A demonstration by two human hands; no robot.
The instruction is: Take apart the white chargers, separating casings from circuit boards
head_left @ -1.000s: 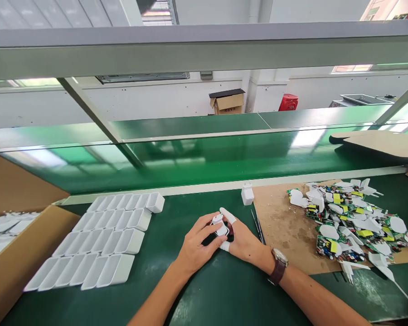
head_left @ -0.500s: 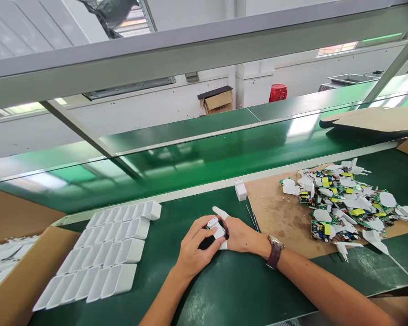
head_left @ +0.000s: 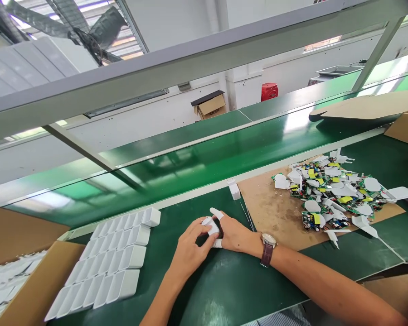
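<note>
My left hand (head_left: pixel 192 246) is closed on a small white power adapter (head_left: pixel 211 226), its thumb and fingertips on the sides. Close against it on the right is my right hand (head_left: pixel 236 234), with white covers on its thumb and forefinger. Those two digits are spread apart around the adapter; the other fingers are hidden beneath. Beyond the hands, another white adapter (head_left: pixel 234 189) rests on the green table (head_left: pixel 187 213). A pair of dark tweezers (head_left: pixel 247 216) lies beside the brown cardboard sheet (head_left: pixel 260 203).
Rows of open white housings (head_left: pixel 102 267) stand on the left, beside a cardboard box (head_left: pixel 42 276) of white pieces. A heap of circuit boards (head_left: pixel 333 190) with white parts covers the sheet at right. A metal rail (head_left: pixel 177 59) crosses above the bench.
The camera view has tilted and shifted slightly. The adapter has turned in my left hand, showing a plainer white face. Both hands stay close together around it.
</note>
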